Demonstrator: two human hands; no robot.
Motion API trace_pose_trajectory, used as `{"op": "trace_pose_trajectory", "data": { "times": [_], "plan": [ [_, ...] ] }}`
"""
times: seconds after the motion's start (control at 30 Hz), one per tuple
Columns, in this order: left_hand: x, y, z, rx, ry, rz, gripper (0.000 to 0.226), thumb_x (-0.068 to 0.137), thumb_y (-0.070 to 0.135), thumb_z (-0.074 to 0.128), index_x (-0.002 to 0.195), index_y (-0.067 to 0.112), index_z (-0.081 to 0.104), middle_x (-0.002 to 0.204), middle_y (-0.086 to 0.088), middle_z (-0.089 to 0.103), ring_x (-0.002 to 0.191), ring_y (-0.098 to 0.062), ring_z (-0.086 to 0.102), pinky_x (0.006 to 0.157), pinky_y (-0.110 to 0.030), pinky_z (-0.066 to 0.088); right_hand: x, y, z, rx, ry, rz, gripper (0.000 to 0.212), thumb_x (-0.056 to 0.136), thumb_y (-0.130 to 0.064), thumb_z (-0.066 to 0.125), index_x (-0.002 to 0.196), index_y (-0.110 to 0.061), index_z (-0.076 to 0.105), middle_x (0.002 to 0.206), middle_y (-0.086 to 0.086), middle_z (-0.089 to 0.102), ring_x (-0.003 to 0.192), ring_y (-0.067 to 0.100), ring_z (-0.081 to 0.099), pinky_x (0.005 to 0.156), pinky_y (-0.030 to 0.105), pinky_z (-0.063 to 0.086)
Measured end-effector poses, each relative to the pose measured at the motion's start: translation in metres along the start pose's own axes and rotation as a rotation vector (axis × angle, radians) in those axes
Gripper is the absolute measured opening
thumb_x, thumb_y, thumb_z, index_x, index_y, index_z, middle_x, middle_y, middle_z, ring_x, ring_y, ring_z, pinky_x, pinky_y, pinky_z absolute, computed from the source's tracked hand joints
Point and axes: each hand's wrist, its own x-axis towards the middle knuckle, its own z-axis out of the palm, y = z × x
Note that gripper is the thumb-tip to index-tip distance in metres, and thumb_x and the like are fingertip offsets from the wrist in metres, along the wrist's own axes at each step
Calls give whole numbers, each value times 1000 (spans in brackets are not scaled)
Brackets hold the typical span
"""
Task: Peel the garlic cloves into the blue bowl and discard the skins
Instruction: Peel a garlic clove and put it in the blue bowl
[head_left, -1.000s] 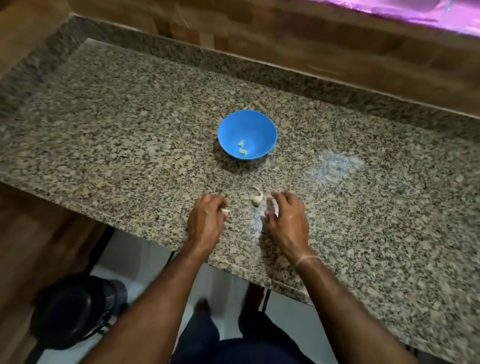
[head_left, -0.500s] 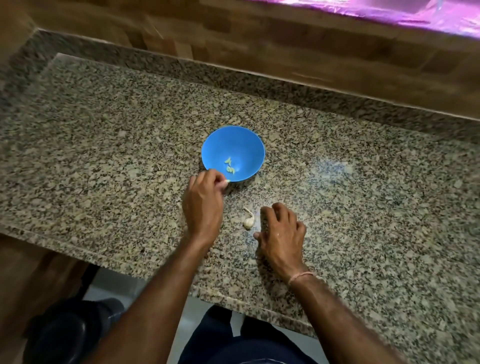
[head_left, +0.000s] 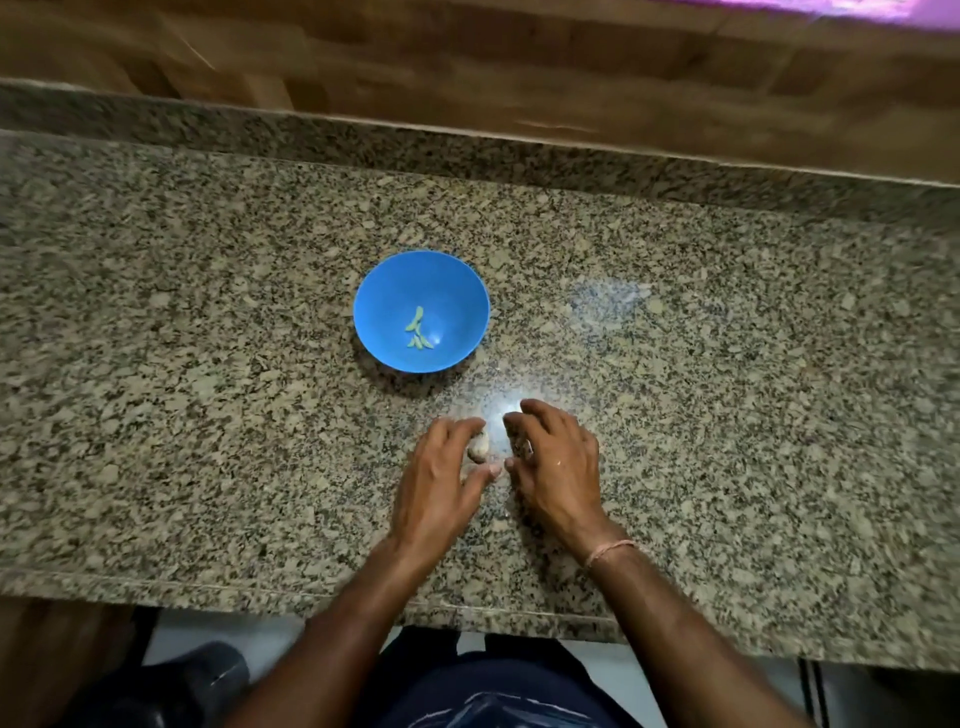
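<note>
Cupping garlic clove (head_left: 479, 448) in narrow left grip (head_left: 441, 478) near desk's (head_left: 208, 426) front edge; right grip (head_left: 558, 462) half-curled beside, hold unclear, poised for peeling.

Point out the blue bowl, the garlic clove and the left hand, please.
blue bowl (head_left: 460, 293), head view, bare inner wall.
garlic clove (head_left: 479, 448), head view, its visible middle.
left hand (head_left: 439, 486), head view, back of hand.

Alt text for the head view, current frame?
Two bare hands meet over a speckled granite countertop: the left hand curls its fingers round a pale garlic clove, the right hand close beside it. Farther back, a round blue bowl holds a few small pale green pieces.
</note>
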Motion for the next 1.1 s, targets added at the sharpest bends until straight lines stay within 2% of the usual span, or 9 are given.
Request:
{"op": "trace_pose_trajectory", "data": {
  "times": [0.1,0.2,0.33,0.53,0.63,0.7,0.8,0.97,1.1],
  "plan": [
    [6,-6,8,-21,29,0,31,98,21,70,128,25,64,117,9,56,97,-10,60,76,-39,60,-3,6,3,15,3,-11,54,89,-21,79,139,-29,59,157,-5,47,143,19,42,118,49,31],
    [12,-7,7,-266,17,-126,24,100,17,68,122,26,71,115,13,64,96,-3,65,83,-33,61,-5,11,5,103,14,-17,51,90,-23,79,137,-31,63,154,-6,51,142,16,44,117,51,36],
    [13,5,-8,-897,-154,-398,23,99,19,66,121,20,74,110,3,78,98,-15,69,85,-32,57,-6,4,-9,583,57,68,36,95,-15,74,129,-28,71,136,-10,64,127,9,59,107,44,52],
    [5,34,-9,-1067,-107,-408,37,91,14,73,128,12,70,127,-5,74,119,-24,70,101,-40,56,-16,-12,-38,995,25,97,19,96,-9,73,113,-16,77,115,-3,75,112,17,71,97,46,60],
    [3,51,-4,-1146,-45,-403,32,88,13,75,119,8,71,121,-9,75,118,-26,70,102,-40,56,-22,-10,-48,936,68,84,15,93,-20,78,107,-26,77,112,-10,74,112,16,67,93,45,59],
    [1,60,1,-1180,-14,-379,29,85,15,77,113,9,73,120,-12,75,118,-25,69,99,-37,56,-24,-6,-54,797,138,29,15,91,-25,80,102,-34,76,107,-18,71,111,13,62,89,36,53],
    [-1,69,6,-1202,21,-332,28,81,19,80,109,12,76,122,-17,73,119,-28,68,97,-34,55,-27,-3,-61,821,187,-30,13,89,-13,81,96,-23,76,99,-14,72,98,13,67,80,25,53],
    [-6,79,11,-1268,25,-352,33,85,12,71,117,4,73,115,-11,76,92,-10,71,80,-20,58,-30,8,-64,843,188,-57,8,91,-11,80,98,-12,75,97,-5,73,94,13,71,78,34,61],
    [-10,83,12,-1266,31,-346,34,78,22,81,109,9,77,112,-12,75,96,-13,70,80,-22,59,-34,9,-68,827,173,-128,8,93,-13,78,100,-12,74,101,-5,71,97,13,70,80,32,60]
  ]
}}
